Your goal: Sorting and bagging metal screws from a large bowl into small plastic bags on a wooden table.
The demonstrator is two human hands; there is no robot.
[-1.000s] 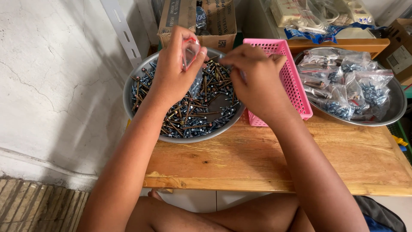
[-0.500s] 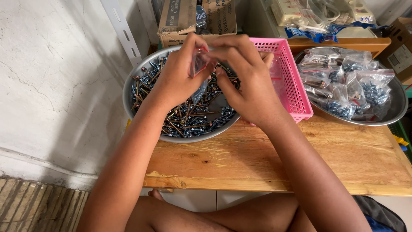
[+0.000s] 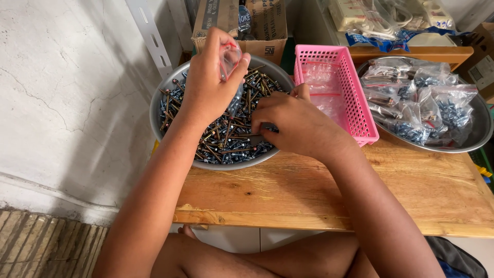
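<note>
Now your right hand (image 3: 293, 123) has dropped from the small clear bag (image 3: 230, 59), fingers curled down among the screws (image 3: 226, 139) in the metal bowl (image 3: 159, 110), while your left hand (image 3: 208, 82) alone pinches that bag above the bowl.

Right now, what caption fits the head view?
Left hand holds a small clear bag; right hand reaches into the screws.

Single view only, head-mounted, so nothing shared with another camera. Looks steeply down and forward over the person's forearms onto a low wooden table (image 3: 360, 190). Close range: left hand (image 3: 208, 82) and right hand (image 3: 296, 126) sit mid-frame. White wall (image 3: 67, 103) runs along frame left, cardboard box (image 3: 242, 23) at top edge. Camera seems tilted slightly, hard to confirm.
</note>
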